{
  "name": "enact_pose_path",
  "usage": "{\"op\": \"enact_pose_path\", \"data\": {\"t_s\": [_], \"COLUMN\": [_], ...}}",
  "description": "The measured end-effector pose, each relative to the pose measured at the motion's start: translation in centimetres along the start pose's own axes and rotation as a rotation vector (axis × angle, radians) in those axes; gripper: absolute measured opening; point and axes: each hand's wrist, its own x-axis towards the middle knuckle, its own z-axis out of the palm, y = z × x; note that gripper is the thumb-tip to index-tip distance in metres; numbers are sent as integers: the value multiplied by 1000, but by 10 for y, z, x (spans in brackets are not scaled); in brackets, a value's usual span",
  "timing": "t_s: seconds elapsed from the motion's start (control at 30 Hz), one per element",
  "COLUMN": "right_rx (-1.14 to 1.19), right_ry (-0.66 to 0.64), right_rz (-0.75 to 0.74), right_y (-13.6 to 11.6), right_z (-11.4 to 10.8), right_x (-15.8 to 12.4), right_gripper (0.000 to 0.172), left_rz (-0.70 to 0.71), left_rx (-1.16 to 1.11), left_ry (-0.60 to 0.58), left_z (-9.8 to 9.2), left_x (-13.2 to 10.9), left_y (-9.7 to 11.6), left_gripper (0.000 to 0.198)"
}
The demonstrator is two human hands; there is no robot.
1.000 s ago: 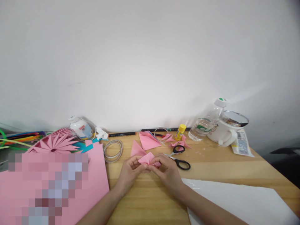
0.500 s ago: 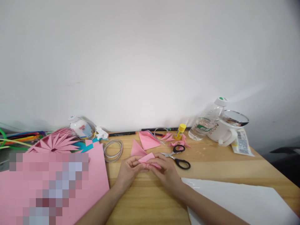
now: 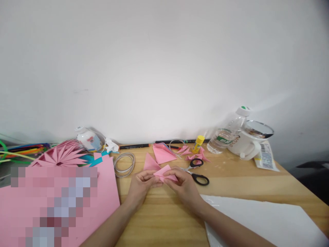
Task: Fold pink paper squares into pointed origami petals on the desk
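Note:
Over the wooden table (image 3: 164, 212), my left hand (image 3: 141, 185) and my right hand (image 3: 183, 185) meet at a small folded pink paper piece (image 3: 164, 172). Both hands pinch it between thumb and fingers, the left at its left corner, the right over its right side. A loose pink paper triangle (image 3: 150, 163) lies flat just behind my left hand. Black-handled scissors (image 3: 196, 173) lie directly right of my right hand.
A large pink sheet (image 3: 102, 192) covers the left, a white sheet (image 3: 257, 219) the front right. Behind lie a pink paper flower (image 3: 60, 156), wire coil (image 3: 123, 164), pink folded pieces (image 3: 161, 153), glue stick (image 3: 197, 144), water bottle (image 3: 226, 133), white mug (image 3: 248, 142) and pens (image 3: 133, 146).
The pink piece has been turned and flattened a little between my fingers; my right fingers now lie over its right edge. Both hands stay in the same place.

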Motion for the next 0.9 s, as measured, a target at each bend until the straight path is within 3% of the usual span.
{"op": "enact_pose_path", "data": {"t_s": [0.9], "right_rx": [19], "right_ry": [-7], "right_rz": [96], "right_y": [-6], "right_z": [-3], "right_x": [1], "right_gripper": [10], "left_rz": [-22], "left_rx": [15], "left_ry": [-17], "left_z": [2], "left_x": [-2], "left_y": [7], "left_gripper": [23]}}
